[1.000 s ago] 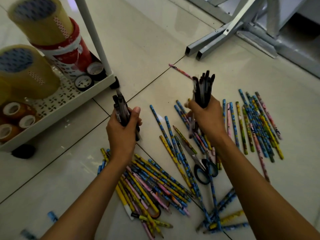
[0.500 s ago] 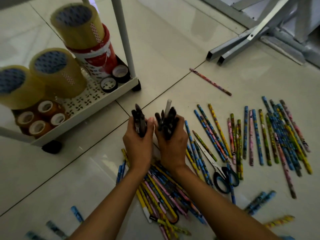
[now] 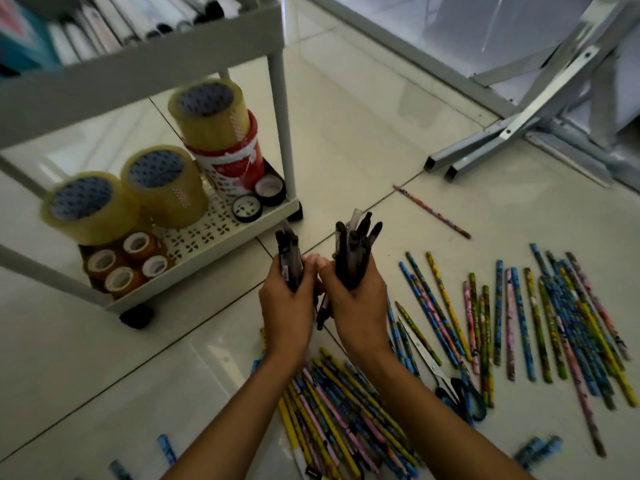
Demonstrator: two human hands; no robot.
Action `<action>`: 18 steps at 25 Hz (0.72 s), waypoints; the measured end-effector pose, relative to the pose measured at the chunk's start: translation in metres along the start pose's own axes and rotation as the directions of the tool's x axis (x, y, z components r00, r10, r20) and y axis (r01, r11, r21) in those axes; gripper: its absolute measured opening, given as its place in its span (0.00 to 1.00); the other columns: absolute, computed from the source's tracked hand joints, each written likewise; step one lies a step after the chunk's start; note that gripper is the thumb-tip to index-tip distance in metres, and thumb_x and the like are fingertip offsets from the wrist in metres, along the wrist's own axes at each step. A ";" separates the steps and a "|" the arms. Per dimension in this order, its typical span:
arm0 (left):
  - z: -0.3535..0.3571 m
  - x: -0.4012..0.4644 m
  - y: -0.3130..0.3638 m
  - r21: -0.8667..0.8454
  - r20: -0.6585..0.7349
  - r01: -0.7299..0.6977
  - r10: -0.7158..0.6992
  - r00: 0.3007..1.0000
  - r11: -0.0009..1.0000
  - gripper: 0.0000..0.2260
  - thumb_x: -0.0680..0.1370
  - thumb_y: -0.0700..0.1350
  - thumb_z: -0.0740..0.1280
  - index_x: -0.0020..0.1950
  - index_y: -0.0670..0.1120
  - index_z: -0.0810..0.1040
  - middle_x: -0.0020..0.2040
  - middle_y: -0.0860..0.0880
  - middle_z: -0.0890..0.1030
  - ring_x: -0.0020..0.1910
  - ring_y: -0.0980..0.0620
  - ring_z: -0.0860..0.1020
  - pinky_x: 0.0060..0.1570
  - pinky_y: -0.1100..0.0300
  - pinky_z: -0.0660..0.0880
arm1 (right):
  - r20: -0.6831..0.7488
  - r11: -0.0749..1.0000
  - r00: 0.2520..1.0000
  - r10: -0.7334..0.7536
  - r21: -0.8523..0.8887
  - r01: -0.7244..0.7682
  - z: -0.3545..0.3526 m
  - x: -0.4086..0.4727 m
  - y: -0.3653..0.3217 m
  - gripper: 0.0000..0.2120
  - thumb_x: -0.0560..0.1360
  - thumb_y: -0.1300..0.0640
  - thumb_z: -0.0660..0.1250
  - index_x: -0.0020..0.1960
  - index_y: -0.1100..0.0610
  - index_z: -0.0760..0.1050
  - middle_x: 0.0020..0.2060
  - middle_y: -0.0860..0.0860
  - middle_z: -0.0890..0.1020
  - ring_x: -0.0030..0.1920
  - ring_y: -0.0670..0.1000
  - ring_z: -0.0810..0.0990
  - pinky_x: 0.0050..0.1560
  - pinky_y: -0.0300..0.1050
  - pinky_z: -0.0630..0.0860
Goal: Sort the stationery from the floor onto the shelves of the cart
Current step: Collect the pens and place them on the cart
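The left hand (image 3: 289, 306) is curled round a small bundle of black pens (image 3: 289, 258), and the right hand (image 3: 360, 306) is curled round a larger bundle of black pens (image 3: 355, 254); both bundles stand upright, tips up. The 2 hands are side by side with thumbs touching, just above the floor (image 3: 346, 150) in front of the cart (image 3: 207, 237). 1 second ago they were well apart, each with its own bundle; half a second ago they had already met, and now they sit slightly higher and closer to the cart's corner. The view has tilted up since then, so the cart's upper shelf (image 3: 138, 67) with a row of pale tubes has come into sight. On the bottom shelf stand 3 large clear tape rolls (image 3: 156, 181), 1 of them on a red-and-white roll (image 3: 239, 164), plus 4 small brown rolls (image 3: 121, 265) and 2 black rolls (image 3: 258, 199). Patterned pencils (image 3: 554, 317) lie spread on the floor to the right, another heap of pencils (image 3: 339, 420) lies under the forearms, a pair of blue-handled scissors (image 3: 446, 379) lies between the 2 groups, and 1 stray pink pencil (image 3: 433, 211) lies further off, as before
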State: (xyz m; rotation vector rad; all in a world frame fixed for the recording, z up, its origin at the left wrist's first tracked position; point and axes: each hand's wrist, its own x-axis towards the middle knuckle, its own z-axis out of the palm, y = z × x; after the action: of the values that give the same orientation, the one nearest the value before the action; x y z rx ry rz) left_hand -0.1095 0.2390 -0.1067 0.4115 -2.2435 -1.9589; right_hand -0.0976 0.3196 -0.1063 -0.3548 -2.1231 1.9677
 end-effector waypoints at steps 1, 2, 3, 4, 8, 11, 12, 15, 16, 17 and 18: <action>-0.002 0.002 0.010 -0.005 -0.001 -0.007 0.007 1.000 1.000 0.10 0.77 0.49 0.66 0.51 0.43 0.78 0.37 0.51 0.80 0.34 0.61 0.79 0.35 0.68 0.75 | 0.021 1.000 1.000 -0.006 0.013 0.006 0.001 0.002 -0.012 0.10 0.75 0.51 0.69 0.52 0.55 0.76 0.39 0.51 0.81 0.39 0.47 0.81 0.37 0.42 0.78; -0.004 0.004 0.021 -0.006 0.004 -0.013 0.013 1.000 1.000 0.10 0.77 0.49 0.66 0.50 0.43 0.78 0.36 0.51 0.80 0.33 0.61 0.79 0.34 0.69 0.74 | 0.033 1.000 0.999 -0.005 0.024 0.004 0.001 0.005 -0.024 0.09 0.75 0.52 0.69 0.51 0.56 0.76 0.37 0.51 0.81 0.37 0.47 0.81 0.35 0.42 0.78; -0.007 0.005 0.033 -0.006 0.011 -0.020 0.020 1.000 1.000 0.10 0.77 0.49 0.66 0.49 0.43 0.78 0.35 0.51 0.79 0.32 0.61 0.79 0.32 0.70 0.74 | 0.044 0.999 0.999 0.002 0.042 -0.004 0.002 0.009 -0.036 0.09 0.75 0.52 0.69 0.50 0.57 0.76 0.36 0.50 0.81 0.35 0.47 0.80 0.34 0.41 0.77; -0.011 0.007 0.048 -0.004 0.013 -0.028 0.028 1.000 1.000 0.09 0.78 0.50 0.66 0.48 0.44 0.78 0.34 0.51 0.79 0.30 0.61 0.79 0.30 0.70 0.73 | 0.064 0.998 0.998 0.007 0.059 -0.011 0.003 0.013 -0.050 0.08 0.75 0.53 0.69 0.49 0.57 0.76 0.35 0.50 0.81 0.36 0.47 0.81 0.35 0.40 0.77; -0.031 0.011 0.115 -0.028 -0.015 -0.006 0.006 1.000 1.000 0.09 0.78 0.50 0.65 0.47 0.45 0.79 0.34 0.49 0.81 0.30 0.58 0.80 0.30 0.65 0.75 | 0.185 0.995 0.982 0.046 0.083 -0.062 0.008 0.023 -0.123 0.08 0.75 0.53 0.70 0.47 0.58 0.77 0.34 0.49 0.80 0.37 0.48 0.81 0.39 0.40 0.78; -0.045 0.004 0.172 -0.025 -0.040 0.060 -0.061 0.997 0.998 0.05 0.77 0.51 0.66 0.46 0.53 0.80 0.38 0.51 0.83 0.37 0.56 0.83 0.39 0.57 0.80 | 0.227 0.985 0.966 0.121 0.089 -0.144 0.007 0.022 -0.183 0.08 0.75 0.53 0.69 0.47 0.57 0.77 0.33 0.48 0.81 0.38 0.49 0.82 0.40 0.41 0.79; -0.049 0.000 0.190 -0.024 -0.050 0.081 -0.082 0.995 0.996 0.04 0.77 0.52 0.66 0.44 0.55 0.79 0.38 0.52 0.84 0.38 0.57 0.83 0.40 0.56 0.81 | 0.234 0.982 0.962 0.141 0.091 -0.166 0.005 0.020 -0.201 0.08 0.75 0.53 0.69 0.47 0.58 0.78 0.33 0.49 0.81 0.37 0.50 0.82 0.41 0.42 0.79; -0.064 -0.009 0.259 -0.014 -0.080 0.149 -0.149 0.986 0.989 0.05 0.76 0.52 0.67 0.43 0.54 0.80 0.36 0.50 0.84 0.35 0.57 0.82 0.39 0.55 0.81 | 0.251 0.966 0.946 0.207 0.102 -0.238 0.002 0.018 -0.271 0.07 0.76 0.55 0.68 0.45 0.59 0.78 0.32 0.49 0.81 0.37 0.50 0.82 0.40 0.43 0.78; -0.069 -0.012 0.284 -0.004 -0.086 0.165 -0.164 0.983 0.986 0.06 0.76 0.53 0.67 0.43 0.52 0.80 0.34 0.50 0.83 0.34 0.57 0.82 0.38 0.56 0.81 | 0.255 0.958 0.939 0.231 0.108 -0.265 0.001 0.017 -0.296 0.06 0.75 0.55 0.69 0.45 0.58 0.78 0.32 0.48 0.81 0.37 0.49 0.82 0.39 0.42 0.78; -0.074 -0.014 0.308 0.005 -0.093 0.185 -0.184 0.979 0.983 0.08 0.76 0.53 0.67 0.43 0.50 0.81 0.33 0.49 0.82 0.32 0.56 0.82 0.36 0.57 0.80 | 0.260 0.948 0.929 0.261 0.112 -0.298 0.000 0.016 -0.321 0.05 0.75 0.56 0.69 0.45 0.57 0.78 0.32 0.47 0.81 0.37 0.49 0.82 0.39 0.43 0.78; -0.079 -0.016 0.333 0.011 -0.099 0.203 -0.201 0.975 0.979 0.10 0.76 0.53 0.67 0.43 0.47 0.81 0.31 0.48 0.82 0.32 0.54 0.81 0.35 0.57 0.79 | 0.269 0.938 0.918 0.292 0.108 -0.330 0.000 0.016 -0.347 0.04 0.75 0.57 0.68 0.44 0.57 0.78 0.31 0.47 0.81 0.36 0.50 0.82 0.38 0.44 0.78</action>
State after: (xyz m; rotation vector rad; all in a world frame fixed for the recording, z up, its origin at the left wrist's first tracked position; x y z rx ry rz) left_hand -0.1110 0.2074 0.2348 0.7484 -2.2413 -1.9603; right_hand -0.1215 0.3000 0.2393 -0.4651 -2.1514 2.4576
